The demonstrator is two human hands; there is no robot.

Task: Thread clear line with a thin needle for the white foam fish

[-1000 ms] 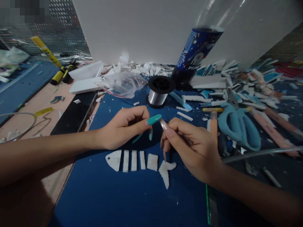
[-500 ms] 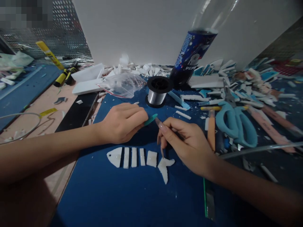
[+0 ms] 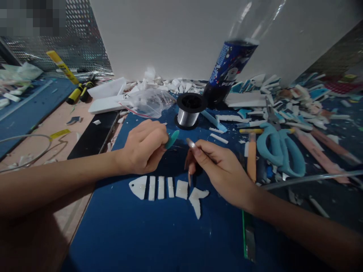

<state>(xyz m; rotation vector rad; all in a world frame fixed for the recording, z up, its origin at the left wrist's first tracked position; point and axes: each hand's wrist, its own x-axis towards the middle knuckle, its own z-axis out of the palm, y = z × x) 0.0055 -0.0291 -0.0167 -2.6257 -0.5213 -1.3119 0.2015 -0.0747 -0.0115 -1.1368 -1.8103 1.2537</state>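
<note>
My left hand (image 3: 144, 147) is curled shut just above a row of white foam pieces (image 3: 167, 187) laid out like a fish skeleton on the blue mat (image 3: 136, 234). One teal nail sticks out toward my right hand (image 3: 221, 168), whose fingers are pinched together a few centimetres away. Whatever the two hands hold is too fine to see. A spool of clear thread (image 3: 189, 109) stands right behind them. The fish head piece (image 3: 138, 187) lies at the left end and the tail piece (image 3: 197, 200) at the right, under my right fingertips.
A dark cola bottle (image 3: 228, 71) leans behind the spool. Blue scissors (image 3: 280, 151), an orange-handled knife (image 3: 251, 158) and foam scraps (image 3: 286, 102) crowd the right. A clear plastic bag (image 3: 150, 102), white boards (image 3: 106, 96) and yellow-handled tools (image 3: 76, 93) lie at back left.
My left fingers have curled tighter, tucking the teal nail in. Both hands have drifted slightly away from me and apart. The foam pieces have not moved.
</note>
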